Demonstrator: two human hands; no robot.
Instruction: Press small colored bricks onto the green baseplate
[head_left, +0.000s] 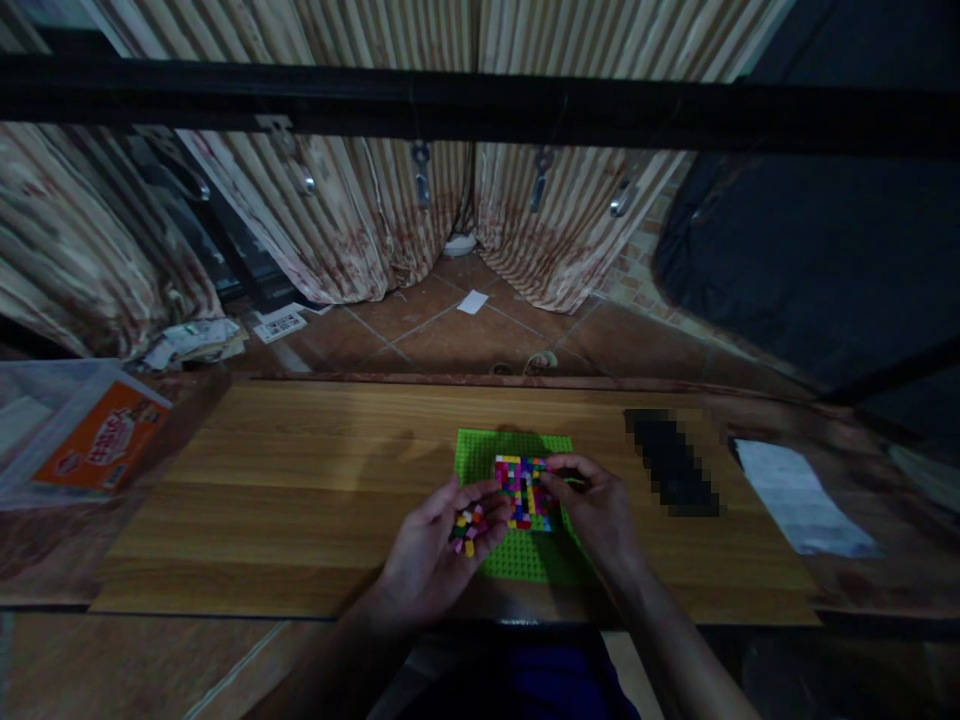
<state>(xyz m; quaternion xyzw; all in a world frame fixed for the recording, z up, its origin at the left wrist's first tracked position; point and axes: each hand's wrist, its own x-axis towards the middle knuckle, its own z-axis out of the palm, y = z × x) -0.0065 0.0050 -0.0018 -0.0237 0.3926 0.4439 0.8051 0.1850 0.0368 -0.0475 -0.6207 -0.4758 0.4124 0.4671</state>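
Observation:
A green studded baseplate (pixel 517 565) lies on the wooden table in front of me. On it stands a low, multicoloured build of small toy bricks (pixel 517 490), with dark gaps between some of its parts. My left hand (pixel 431 560) is turned palm up beside the build, cupped around several loose toy bricks (pixel 469 528) in pink, yellow, white and orange. Its fingertips reach the build's left side. At the upper right of the build, my right hand (pixel 606 512) has thumb and index finger pinched close together. Whatever they may hold is hidden or too small to make out.
The wooden table (pixel 285 480) carries a pixelated black object (pixel 671 465) on the right. Farther right is a white paper sheet (pixel 806 500). A clear plastic box with an orange label (pixel 101 440) sits at left. A dark bar (pixel 465 100) crosses before striped curtains (pixel 345 220).

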